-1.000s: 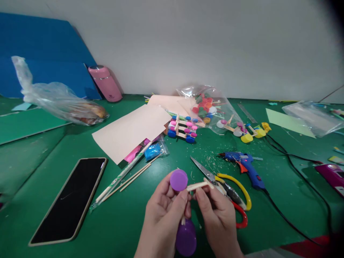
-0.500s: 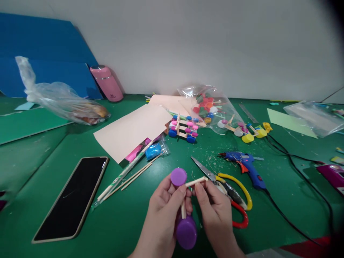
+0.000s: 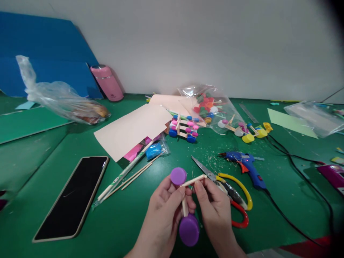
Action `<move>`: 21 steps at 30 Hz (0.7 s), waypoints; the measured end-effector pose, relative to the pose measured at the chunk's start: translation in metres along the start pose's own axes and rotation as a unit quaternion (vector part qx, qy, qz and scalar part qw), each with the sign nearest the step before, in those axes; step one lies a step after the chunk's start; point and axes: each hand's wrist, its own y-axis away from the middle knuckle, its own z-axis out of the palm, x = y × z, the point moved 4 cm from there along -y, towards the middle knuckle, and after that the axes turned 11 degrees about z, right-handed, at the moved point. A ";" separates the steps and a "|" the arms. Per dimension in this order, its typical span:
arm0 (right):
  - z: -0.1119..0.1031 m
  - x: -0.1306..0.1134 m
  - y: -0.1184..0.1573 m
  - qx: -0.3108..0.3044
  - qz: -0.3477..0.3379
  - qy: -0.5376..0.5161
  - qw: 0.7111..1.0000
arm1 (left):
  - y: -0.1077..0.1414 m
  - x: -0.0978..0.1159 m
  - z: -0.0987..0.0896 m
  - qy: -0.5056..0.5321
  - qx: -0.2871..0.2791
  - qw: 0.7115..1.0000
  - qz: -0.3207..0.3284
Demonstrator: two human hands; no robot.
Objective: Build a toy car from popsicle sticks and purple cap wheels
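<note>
"What do my hands have hold of?"

"My left hand (image 3: pixel 162 211) grasps the joined piece: a round purple plastic cap (image 3: pixel 178 176) at the top, a short pale wooden stick (image 3: pixel 185 208) below, and a second purple plastic cap (image 3: pixel 189 230) at its lower end. The thumb presses near where the wood meets, I'd judge to brace it."

"And the right?"

"My right hand (image 3: pixel 215 206) pinches a slanting pale wooden strip (image 3: pixel 195 180) by its outer part. Its inner end reaches the left thumb, so a hand at each end probably lets me control the angle. Whether it is fixed there, I cannot tell."

"Where is all this?"

"Held above the green table (image 3: pixel 129 225), just in front of the scissors with yellow and red handles (image 3: pixel 211 174)."

"Why's the blue glue gun with a red trigger (image 3: pixel 238 156) off to the right?"

"Perhaps for easy reach: it lies on its side beyond the scissors, nozzle pointing left, its cord running clear of my fingers."
</note>
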 end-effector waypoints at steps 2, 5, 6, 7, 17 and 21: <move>-0.002 0.000 -0.001 0.015 -0.012 0.022 1.000 | -0.001 0.000 0.001 0.027 -0.014 1.000 -0.006; -0.003 0.000 -0.003 0.026 -0.034 0.047 0.998 | -0.003 0.000 0.002 0.074 -0.042 0.996 -0.023; -0.003 0.000 -0.003 0.025 -0.041 0.049 0.998 | -0.004 0.000 0.002 0.082 -0.048 0.995 -0.031; -0.003 -0.001 -0.002 0.023 -0.046 0.050 0.997 | -0.005 0.000 0.001 0.086 -0.050 0.994 -0.038; 0.003 -0.005 0.001 -0.036 -0.036 0.008 0.999 | -0.016 -0.005 -0.015 0.139 -0.059 0.987 -0.050; 0.006 -0.004 -0.001 -0.047 -0.035 0.008 0.998 | -0.021 -0.009 -0.019 0.172 -0.083 0.980 -0.052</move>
